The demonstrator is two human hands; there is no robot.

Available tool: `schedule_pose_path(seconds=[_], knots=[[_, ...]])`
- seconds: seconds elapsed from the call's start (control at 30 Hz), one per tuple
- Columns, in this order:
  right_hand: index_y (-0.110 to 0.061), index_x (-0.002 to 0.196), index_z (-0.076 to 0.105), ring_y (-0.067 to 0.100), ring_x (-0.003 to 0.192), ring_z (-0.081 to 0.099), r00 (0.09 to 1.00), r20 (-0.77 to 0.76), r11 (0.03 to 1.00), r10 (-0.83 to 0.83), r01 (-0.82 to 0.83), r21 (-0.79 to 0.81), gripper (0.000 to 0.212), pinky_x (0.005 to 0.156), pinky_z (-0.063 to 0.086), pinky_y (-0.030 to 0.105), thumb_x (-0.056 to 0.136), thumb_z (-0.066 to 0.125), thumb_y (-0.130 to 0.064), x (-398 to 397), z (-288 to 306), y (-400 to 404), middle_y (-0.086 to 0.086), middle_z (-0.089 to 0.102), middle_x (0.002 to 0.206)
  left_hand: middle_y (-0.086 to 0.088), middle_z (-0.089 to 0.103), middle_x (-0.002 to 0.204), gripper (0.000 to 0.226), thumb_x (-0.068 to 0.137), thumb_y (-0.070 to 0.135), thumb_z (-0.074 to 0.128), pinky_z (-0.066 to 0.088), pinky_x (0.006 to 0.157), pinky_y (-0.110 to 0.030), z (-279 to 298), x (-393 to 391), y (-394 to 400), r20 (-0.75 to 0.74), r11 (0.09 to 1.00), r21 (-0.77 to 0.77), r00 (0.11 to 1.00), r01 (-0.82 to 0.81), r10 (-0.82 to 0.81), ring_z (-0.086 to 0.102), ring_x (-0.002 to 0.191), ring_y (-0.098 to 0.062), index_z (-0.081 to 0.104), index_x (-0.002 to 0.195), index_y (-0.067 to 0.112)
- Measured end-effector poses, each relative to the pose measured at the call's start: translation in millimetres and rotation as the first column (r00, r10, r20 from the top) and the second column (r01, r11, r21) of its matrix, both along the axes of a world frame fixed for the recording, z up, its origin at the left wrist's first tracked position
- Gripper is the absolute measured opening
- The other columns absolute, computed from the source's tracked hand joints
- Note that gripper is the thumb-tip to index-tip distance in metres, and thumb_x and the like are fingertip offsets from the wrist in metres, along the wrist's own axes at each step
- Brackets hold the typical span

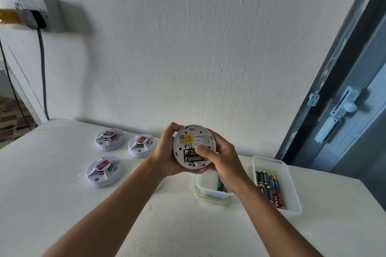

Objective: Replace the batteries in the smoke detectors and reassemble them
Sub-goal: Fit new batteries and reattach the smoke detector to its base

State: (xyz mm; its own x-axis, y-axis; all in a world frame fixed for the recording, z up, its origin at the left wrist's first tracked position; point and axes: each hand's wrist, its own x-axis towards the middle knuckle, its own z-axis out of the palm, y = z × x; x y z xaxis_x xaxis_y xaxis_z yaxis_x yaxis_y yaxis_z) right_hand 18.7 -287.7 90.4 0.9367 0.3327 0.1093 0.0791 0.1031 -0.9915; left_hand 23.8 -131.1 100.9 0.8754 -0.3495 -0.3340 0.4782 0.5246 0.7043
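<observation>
- Left hand (167, 152) is cradling the open smoke detector (193, 146) above the surface (62, 204), fingers curled round its rim.
- Right hand (221, 160) is gripping the 3 o'clock edge, thumb pressing the fitted batteries (193, 157).
- Judgement: seating step; next needs the cover.

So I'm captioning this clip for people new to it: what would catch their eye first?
The smoke detector held up at centre by both hands, left hand and right hand, its back open on black Eveready batteries. Three more detectors sit on the white table at left; a clear tray of batteries lies at right.
</observation>
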Motion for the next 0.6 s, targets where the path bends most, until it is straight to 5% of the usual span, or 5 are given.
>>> schedule_pose_path(seconds=[0.43, 0.6], knots=[[-0.027, 0.109, 0.069, 0.021, 0.092, 0.071, 0.999, 0.005, 0.999, -0.049, 0.049, -0.001, 0.033, 0.065, 0.06, 0.038, 0.082, 0.072, -0.008, -8.9, -0.5, 3.7, 0.002, 0.074, 0.1, -0.022, 0.065, 0.103, 0.057, 0.081, 0.046, 0.035, 0.053, 0.069, -0.045, -2.7, -3.0, 1.7, -0.021, 0.999, 0.048, 1.0, 0.0, 0.001, 0.054, 0.101, -0.044, 0.07, 0.101, 0.007], [-0.024, 0.113, 0.067, 0.019, 0.094, 0.07, 1.0, -0.027, 1.0, 0.002, -0.002, 0.007, 0.037, 0.066, 0.059, 0.035, 0.08, 0.074, -0.008, -8.2, 1.4, 1.6, 0.001, 0.073, 0.101, -0.02, 0.069, 0.095, 0.058, 0.082, 0.046, 0.033, 0.05, 0.074, -0.045, -1.8, -3.5, 1.0, -0.014, 0.997, 0.074, 1.0, -0.001, 0.002, 0.06, 0.09, -0.039, 0.076, 0.088, 0.009]])
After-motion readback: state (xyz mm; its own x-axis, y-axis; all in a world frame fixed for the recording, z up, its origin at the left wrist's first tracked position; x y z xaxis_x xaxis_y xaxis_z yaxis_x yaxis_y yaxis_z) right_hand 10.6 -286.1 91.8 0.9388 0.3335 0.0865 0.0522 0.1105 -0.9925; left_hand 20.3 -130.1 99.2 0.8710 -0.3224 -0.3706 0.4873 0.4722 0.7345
